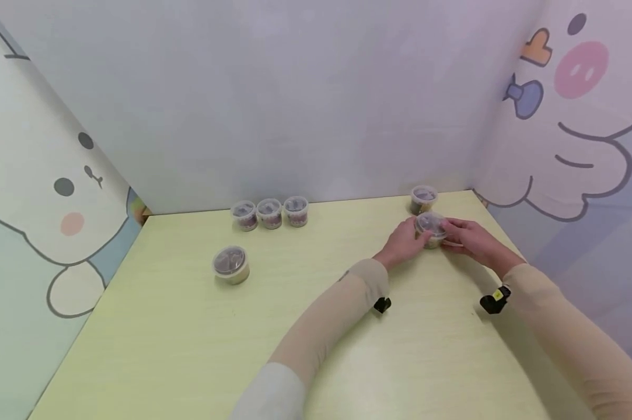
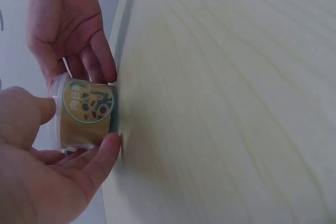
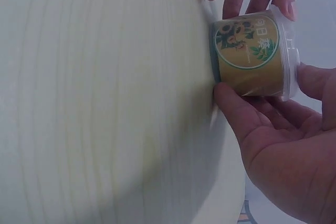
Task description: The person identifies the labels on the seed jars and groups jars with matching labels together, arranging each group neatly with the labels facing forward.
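A lidded plastic tub (image 1: pixel 431 230) with a yellow-brown label and a flower picture stands near the table's right rear, between both hands. On its left side, my left hand (image 1: pixel 406 242) grips it, the thumb at the lid and the fingers low along the wall, as the left wrist view shows. My right hand (image 1: pixel 470 238) holds it from the right; in the right wrist view the thumb presses the lid's edge and the index finger lies by the tub's base. Just behind is another lidded tub (image 1: pixel 423 200) with a dark lower part. The label of the held tub (image 3: pixel 248 43) faces the wrist cameras.
Three small lidded tubs with purple contents, the middle one (image 1: pixel 269 213) among them, stand in a row near the back edge. Nearer, on the left, sits a larger lidded tub (image 1: pixel 231 265). Cartoon-printed walls surround the pale yellow table (image 1: pixel 179 344) at the back and sides.
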Motion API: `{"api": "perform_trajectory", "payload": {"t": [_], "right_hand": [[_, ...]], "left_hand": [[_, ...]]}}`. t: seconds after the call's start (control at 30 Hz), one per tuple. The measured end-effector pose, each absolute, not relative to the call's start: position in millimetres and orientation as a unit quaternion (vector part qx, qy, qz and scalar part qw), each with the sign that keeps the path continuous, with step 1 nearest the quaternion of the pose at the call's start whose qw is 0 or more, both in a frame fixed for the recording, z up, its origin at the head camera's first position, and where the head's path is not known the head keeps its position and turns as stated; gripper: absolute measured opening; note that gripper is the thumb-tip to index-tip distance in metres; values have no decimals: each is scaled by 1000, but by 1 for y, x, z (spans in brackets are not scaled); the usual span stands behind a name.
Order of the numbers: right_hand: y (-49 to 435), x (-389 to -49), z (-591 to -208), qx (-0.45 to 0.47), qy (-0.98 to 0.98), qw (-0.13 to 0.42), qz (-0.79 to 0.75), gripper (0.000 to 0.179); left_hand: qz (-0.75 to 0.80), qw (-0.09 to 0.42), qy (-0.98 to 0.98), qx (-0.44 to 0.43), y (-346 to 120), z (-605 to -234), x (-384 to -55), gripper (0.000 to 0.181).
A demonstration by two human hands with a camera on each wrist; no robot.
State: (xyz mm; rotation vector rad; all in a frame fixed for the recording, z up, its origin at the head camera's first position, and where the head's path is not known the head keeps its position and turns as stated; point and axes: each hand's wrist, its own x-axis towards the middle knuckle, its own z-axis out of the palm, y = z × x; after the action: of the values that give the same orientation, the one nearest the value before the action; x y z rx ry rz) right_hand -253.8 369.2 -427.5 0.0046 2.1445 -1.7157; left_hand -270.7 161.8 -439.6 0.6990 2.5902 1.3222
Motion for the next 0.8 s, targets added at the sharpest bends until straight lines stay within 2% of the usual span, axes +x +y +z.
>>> {"api": "perform_trajectory", "payload": {"t": [0.47,0.8], "right_hand": [[367,-251,-426,15,756,194,-624,76],[364,-249,-430,19,738,190,-647,78]], "left_hand": [[427,76,873,222,163,-441,-272,49],[425,70,872,233,162,-444,-272,45]]}}
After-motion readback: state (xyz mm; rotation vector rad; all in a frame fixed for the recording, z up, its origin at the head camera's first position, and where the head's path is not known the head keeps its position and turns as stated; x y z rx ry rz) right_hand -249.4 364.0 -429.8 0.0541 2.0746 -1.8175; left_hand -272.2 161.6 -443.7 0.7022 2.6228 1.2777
